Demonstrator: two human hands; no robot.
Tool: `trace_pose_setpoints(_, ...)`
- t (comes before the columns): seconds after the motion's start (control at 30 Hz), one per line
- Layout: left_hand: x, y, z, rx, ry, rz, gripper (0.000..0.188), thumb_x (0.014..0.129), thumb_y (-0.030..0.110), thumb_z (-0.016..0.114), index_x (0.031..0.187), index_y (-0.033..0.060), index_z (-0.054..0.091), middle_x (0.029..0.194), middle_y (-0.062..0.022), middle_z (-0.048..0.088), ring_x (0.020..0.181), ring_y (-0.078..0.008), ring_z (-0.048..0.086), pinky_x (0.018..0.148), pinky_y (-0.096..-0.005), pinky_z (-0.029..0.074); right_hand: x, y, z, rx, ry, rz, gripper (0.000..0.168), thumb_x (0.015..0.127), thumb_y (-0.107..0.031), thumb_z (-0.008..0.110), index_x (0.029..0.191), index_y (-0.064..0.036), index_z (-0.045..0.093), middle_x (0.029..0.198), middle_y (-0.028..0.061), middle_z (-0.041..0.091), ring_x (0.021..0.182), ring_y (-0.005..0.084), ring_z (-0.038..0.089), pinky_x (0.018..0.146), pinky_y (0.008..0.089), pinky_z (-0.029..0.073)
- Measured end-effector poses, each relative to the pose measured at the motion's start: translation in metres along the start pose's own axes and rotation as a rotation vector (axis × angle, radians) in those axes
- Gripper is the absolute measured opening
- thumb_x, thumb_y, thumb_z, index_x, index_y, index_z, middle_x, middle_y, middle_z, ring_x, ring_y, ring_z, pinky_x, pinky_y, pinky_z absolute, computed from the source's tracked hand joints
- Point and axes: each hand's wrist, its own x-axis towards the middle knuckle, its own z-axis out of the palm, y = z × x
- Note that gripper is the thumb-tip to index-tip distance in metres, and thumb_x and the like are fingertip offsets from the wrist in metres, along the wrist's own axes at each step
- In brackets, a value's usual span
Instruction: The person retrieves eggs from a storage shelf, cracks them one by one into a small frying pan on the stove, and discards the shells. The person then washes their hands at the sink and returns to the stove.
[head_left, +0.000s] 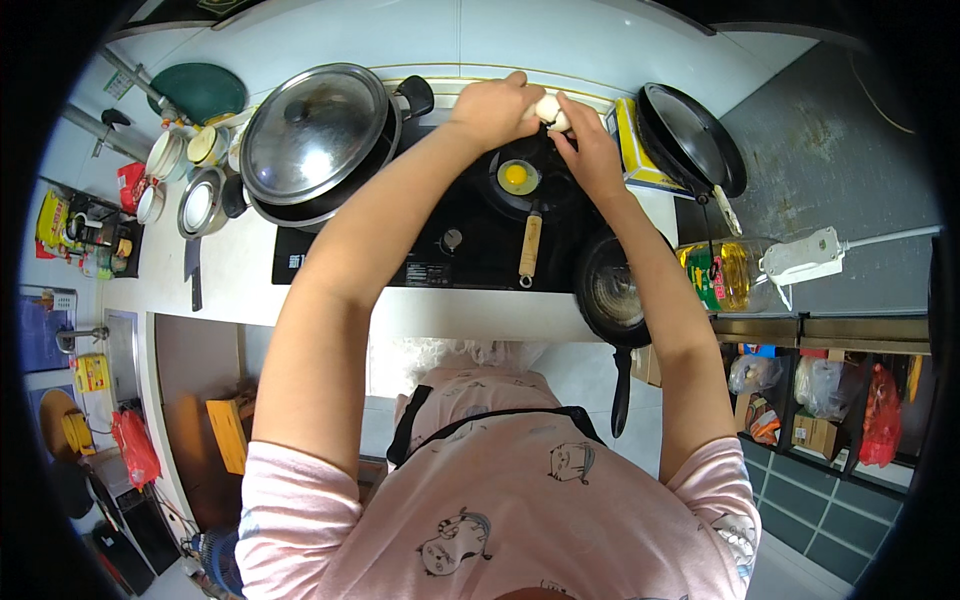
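My left hand (499, 112) and my right hand (589, 146) meet above the back of the black cooktop, both holding a cracked eggshell (553, 111). A dark gap shows between its parts. Below them, a raw egg with a whole yellow yolk (516, 175) lies in a small dark pan, whose wooden handle (530, 244) points towards me. The pan's rim is hard to make out against the black glass cooktop (480, 259).
A large wok with a steel lid (311, 135) stands at the left. At the right are a black frying pan (611, 289) overhanging the counter edge, another pan (694, 135) leaning upright, and an oil bottle (724, 274). A knife (193, 274) lies far left, beside bowls.
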Motion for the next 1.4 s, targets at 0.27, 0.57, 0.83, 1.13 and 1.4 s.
trace_pose_setpoints(0.27,0.002,0.008,0.011,-0.19,-0.188,-0.288,0.042,0.072,0.044,0.068,0.102,0.0145,0.068,0.105,-0.0117,0.065,0.096,-0.0294,0.065,0.083,-0.0416,0.053,0.001,-0.004,0.025,0.144,0.056,0.124,0.053,0.08,-0.006,0.071,0.129,-0.005,0.052,0.123,0.0158,0.053,0.096,0.0275,0.062,0.072,0.0311,0.056)
trace_pose_setpoints(0.57,-0.092,0.033,0.021,-0.851,0.299,-0.649,0.043,0.067,0.043,0.076,0.093,0.0095,0.068,0.095,-0.0139,0.065,0.087,-0.0302,0.064,0.077,-0.0397,0.051,-0.027,0.066,0.05,1.007,-0.143,0.925,0.024,0.091,-0.021,0.065,0.109,-0.007,0.062,0.088,0.0011,0.065,0.067,0.0048,0.06,0.051,0.0147,0.043)
trace_pose_setpoints(0.83,-0.3,0.042,0.001,-1.482,0.282,-1.087,0.035,0.081,0.037,0.071,0.1,0.0075,0.069,0.087,-0.0043,0.067,0.075,-0.0139,0.062,0.068,-0.0272,0.051,-0.027,0.033,0.061,1.387,0.129,0.928,0.04,0.095,-0.033,0.057,0.117,0.0,0.056,0.098,0.0085,0.067,0.064,0.0064,0.061,0.047,0.0145,0.047)
trace_pose_setpoints(1.13,-0.526,0.082,-0.051,-1.536,0.681,-1.728,0.043,0.086,0.041,0.066,0.114,0.0087,0.063,0.094,-0.0032,0.061,0.076,-0.0109,0.058,0.06,-0.0246,0.049,0.073,-0.362,0.053,1.259,0.333,-0.028,0.046,0.097,-0.036,0.048,0.121,0.003,0.048,0.128,0.0232,0.054,0.103,0.0222,0.06,0.072,0.024,0.052)
trace_pose_setpoints(1.4,-0.625,0.129,-0.079,-1.624,1.112,-1.805,0.044,0.087,0.041,0.065,0.115,0.0069,0.062,0.088,-0.0021,0.06,0.069,-0.0098,0.056,0.056,-0.024,0.048,0.094,-0.781,0.104,1.472,0.317,-0.551,0.056,0.09,-0.039,0.054,0.128,-0.001,0.039,0.132,0.0272,0.047,0.116,0.0311,0.054,0.087,0.0345,0.049)
